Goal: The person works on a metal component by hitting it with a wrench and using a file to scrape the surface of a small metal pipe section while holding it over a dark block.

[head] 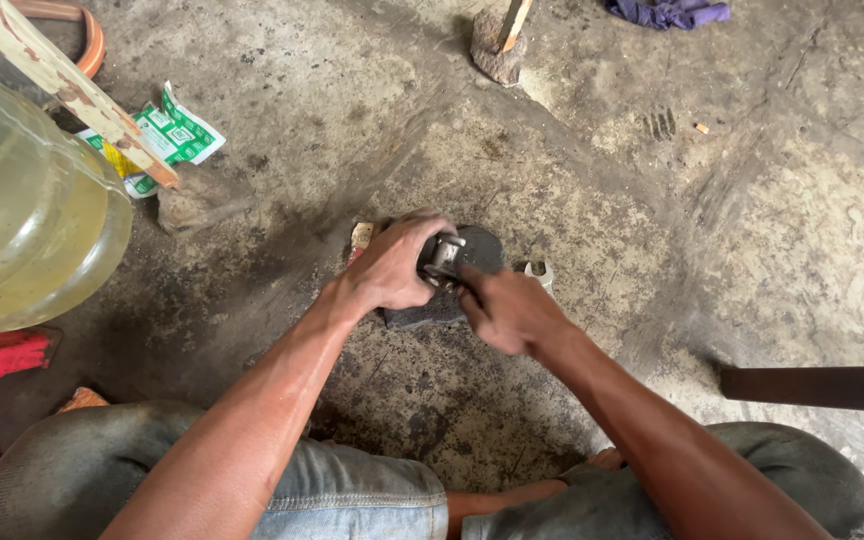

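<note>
My left hand [395, 263] grips a small grey metal part [443, 254] and holds it down on a dark flat block [432, 310] lying on the concrete floor. My right hand [509, 309] is closed around a dark tool whose tip meets the metal part; the tool itself is mostly hidden by my fingers. A spanner head [538, 272] pokes out on the floor just behind my right hand. A small pale packet [361, 238] lies behind my left hand.
A large clear jug of yellowish liquid [22, 210] stands at the left beside a rusty painted bar [72, 90]. A green and white wrapper [167, 135], a hammer [500, 40], a purple rag [667, 12] and a dark bar [817, 388] lie around. My knees frame the bottom.
</note>
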